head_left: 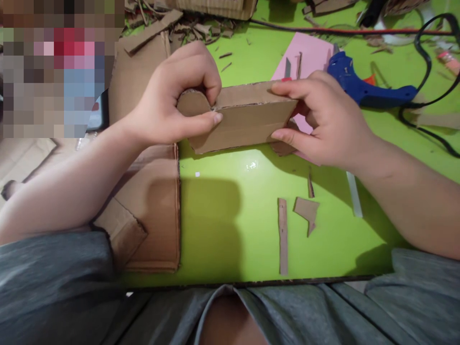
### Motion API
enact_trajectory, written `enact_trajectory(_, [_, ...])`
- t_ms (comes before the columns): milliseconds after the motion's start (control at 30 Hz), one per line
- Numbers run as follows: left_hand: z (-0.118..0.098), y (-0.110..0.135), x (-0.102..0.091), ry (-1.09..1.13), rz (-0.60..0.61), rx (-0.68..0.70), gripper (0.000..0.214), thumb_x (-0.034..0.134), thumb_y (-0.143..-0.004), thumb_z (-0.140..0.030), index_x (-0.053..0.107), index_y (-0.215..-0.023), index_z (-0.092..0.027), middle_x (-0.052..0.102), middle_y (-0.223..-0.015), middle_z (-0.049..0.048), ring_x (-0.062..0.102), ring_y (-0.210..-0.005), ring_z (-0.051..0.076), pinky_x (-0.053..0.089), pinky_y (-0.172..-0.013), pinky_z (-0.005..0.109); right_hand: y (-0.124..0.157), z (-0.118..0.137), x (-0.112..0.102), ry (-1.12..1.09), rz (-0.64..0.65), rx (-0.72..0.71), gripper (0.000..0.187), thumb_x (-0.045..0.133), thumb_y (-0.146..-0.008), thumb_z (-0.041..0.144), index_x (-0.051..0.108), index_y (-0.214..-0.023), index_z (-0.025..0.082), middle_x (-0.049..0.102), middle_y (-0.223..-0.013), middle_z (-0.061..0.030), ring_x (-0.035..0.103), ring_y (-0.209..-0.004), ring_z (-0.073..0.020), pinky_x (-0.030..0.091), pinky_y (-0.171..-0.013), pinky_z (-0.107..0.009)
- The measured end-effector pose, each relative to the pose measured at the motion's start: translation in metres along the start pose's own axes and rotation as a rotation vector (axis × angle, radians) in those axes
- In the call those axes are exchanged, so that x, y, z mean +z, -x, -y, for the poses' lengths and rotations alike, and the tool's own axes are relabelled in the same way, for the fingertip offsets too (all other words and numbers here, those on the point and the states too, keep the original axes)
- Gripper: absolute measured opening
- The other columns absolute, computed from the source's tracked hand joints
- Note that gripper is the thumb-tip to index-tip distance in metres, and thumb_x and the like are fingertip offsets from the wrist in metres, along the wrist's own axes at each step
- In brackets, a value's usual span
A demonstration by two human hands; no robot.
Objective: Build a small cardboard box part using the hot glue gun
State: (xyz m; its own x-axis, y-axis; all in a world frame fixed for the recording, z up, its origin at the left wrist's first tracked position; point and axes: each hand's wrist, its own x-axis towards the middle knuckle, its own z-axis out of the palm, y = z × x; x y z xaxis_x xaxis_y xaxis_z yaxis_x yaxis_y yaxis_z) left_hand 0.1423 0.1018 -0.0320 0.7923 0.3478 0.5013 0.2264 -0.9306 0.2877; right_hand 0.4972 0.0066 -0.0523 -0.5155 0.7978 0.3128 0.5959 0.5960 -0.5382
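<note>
Between my two hands, above the green table, is a small box-like cardboard piece (247, 124) with a rounded lobe at its left end. My left hand (183, 96) pinches that left end, its thumb on the front face and its fingers curled over the top. At the right end, my right hand (316, 115) grips the piece with thumb and fingers along its edges. Behind my right hand lie a pink sheet (304, 52) and a cutter blade (288, 68). A blue glue gun (373, 88) rests just beyond that hand.
A large cardboard sheet (158, 220) covers the table's left part. Cardboard offcuts, including a narrow strip (283, 237) and an angular scrap (307, 211), lie in front. More scraps (201, 31) pile up at the back. A black cable (427, 52) loops at right.
</note>
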Motion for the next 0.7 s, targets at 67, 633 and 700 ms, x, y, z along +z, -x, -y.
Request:
enact_trajectory(67, [0.001, 0.000, 0.000, 0.000, 0.005, -0.011, 0.064, 0.053, -0.118, -0.080, 0.064, -0.099, -0.020, 0.066, -0.097, 0.0031, 0.076, -0.110, 0.021, 0.068, -0.101, 0.050, 0.001, -0.005, 0.004, -0.109, -0.038, 0.020, 0.076, 0.075, -0.111, 0.081, 0.053, -0.176, 0.048, 0.066, -0.141, -0.0046, 0.079, -0.123, -0.0300, 0.075, -0.114, -0.061])
enact_trajectory(633, [-0.003, 0.001, -0.003, 0.019, 0.019, 0.020, 0.053, 0.056, -0.121, -0.070, 0.065, -0.106, -0.020, 0.064, -0.102, 0.0002, 0.074, -0.112, 0.018, 0.067, -0.105, 0.049, -0.001, 0.011, -0.019, 0.162, -0.179, -0.005, 0.060, 0.070, -0.115, 0.083, 0.081, -0.156, 0.041, 0.089, -0.124, 0.0035, 0.089, -0.112, -0.0245, 0.075, -0.104, -0.051])
enact_trajectory(700, [-0.005, 0.000, -0.003, 0.029, -0.002, 0.007, 0.051, 0.057, -0.121, -0.069, 0.064, -0.102, -0.022, 0.066, -0.099, 0.0023, 0.074, -0.110, 0.020, 0.068, -0.101, 0.048, -0.002, 0.007, -0.018, 0.193, -0.145, -0.036, 0.066, 0.079, -0.110, 0.082, 0.078, -0.160, 0.041, 0.089, -0.134, 0.0011, 0.089, -0.118, -0.0303, 0.076, -0.107, -0.057])
